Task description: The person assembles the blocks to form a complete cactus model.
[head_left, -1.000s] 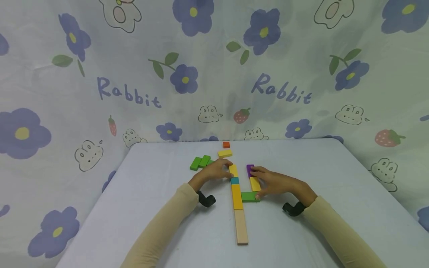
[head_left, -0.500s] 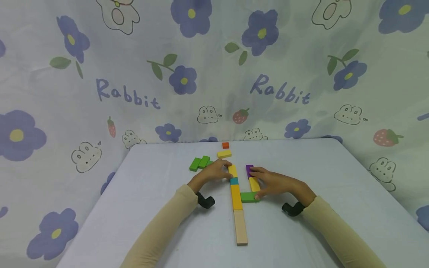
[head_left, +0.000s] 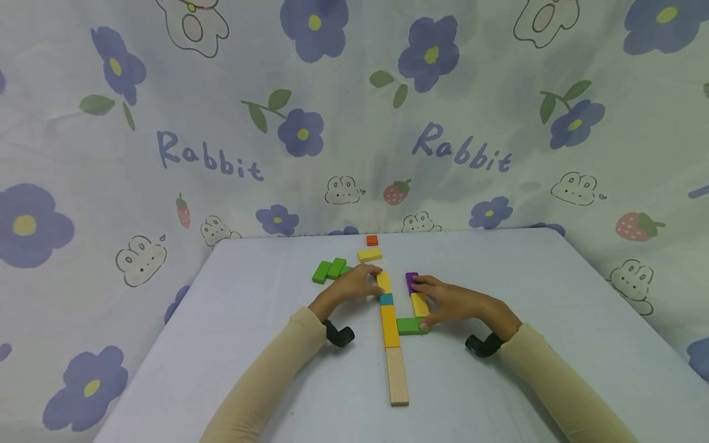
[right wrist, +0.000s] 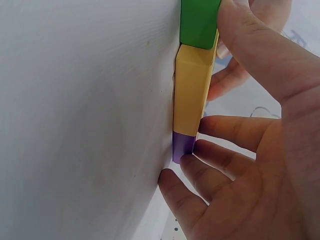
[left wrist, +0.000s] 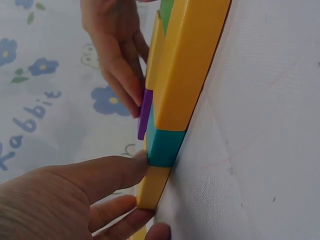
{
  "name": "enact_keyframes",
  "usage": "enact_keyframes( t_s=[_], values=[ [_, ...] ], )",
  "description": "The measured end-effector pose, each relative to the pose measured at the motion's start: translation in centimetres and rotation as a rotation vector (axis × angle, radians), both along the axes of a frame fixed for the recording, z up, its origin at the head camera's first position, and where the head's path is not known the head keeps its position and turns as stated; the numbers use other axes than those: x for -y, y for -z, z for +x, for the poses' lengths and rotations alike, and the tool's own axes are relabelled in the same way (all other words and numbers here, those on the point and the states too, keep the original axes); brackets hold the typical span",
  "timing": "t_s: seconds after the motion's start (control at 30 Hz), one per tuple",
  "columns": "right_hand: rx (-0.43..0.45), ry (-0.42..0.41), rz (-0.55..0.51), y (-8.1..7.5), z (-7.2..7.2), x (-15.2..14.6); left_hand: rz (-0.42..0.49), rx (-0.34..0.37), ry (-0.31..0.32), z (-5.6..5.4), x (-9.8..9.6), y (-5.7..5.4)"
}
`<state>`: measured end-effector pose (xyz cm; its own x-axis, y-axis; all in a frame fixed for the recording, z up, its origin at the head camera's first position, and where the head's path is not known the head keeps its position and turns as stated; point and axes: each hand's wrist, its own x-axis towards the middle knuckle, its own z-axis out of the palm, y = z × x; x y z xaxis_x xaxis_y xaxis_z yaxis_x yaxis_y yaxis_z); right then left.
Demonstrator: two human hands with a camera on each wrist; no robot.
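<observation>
Head view showed a short yellow block (head_left: 383,282) at the left hand (head_left: 349,286). It looked hard, stiff and smooth, and likely light and not easy to break. Its shiny sides might have been a bit slippery, and a small bump could have knocked it out of line. Its two ends or its long sides seemed the best spots to hold.

The left hand pinched it, thumb at the near end and fingertips at the far end, so the gap was about as long as the block. Next to that thumb sat a teal block (head_left: 386,299), touching the yellow one. Nearer the person, in the same row, came a long yellow block (head_left: 390,326), then a plain wooden block (head_left: 396,376).

The right hand (head_left: 455,301) had its fingers spread wide and did not close around anything. Its fingertips touched a purple block (head_left: 410,282), and its thumb rested on a green block (head_left: 408,327). Between thumb and fingertips lay another yellow block (head_left: 420,305).

Behind the left hand were loose green blocks (head_left: 336,267), one partly hidden by it. Beyond its fingertips lay a pale yellow block (head_left: 369,255) and, farther off, an orange block (head_left: 372,240).
</observation>
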<state>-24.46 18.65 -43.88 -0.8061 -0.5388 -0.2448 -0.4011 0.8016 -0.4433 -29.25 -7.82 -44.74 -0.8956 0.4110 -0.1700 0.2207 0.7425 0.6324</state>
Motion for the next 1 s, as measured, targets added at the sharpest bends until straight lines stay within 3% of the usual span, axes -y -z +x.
enact_keyframes(
  t_s=[0.4,0.47,0.63,0.7,0.83,1.0],
  values=[
    [0.004,-0.002,-0.025,-0.1,0.1,0.0,0.031,-0.008,-0.012,0.2,0.3,-0.2],
    [0.006,0.002,-0.022,0.0,0.1,0.0,0.069,-0.054,-0.023,0.2,0.4,-0.4],
    [0.007,0.018,-0.005,0.0,0.1,0.1,0.222,-0.259,-0.101,-0.3,1.2,-1.9],
    [0.007,0.02,-0.001,0.1,0.1,0.2,0.241,-0.298,-0.134,-0.7,1.6,-2.6],
    [0.008,0.016,-0.008,0.1,0.1,0.1,0.15,-0.264,-0.136,-2.1,2.7,-3.4],
    [0.011,0.027,-0.007,0.1,0.0,0.1,0.021,-0.171,-0.098,-4.0,3.5,-3.3]
  ],
)
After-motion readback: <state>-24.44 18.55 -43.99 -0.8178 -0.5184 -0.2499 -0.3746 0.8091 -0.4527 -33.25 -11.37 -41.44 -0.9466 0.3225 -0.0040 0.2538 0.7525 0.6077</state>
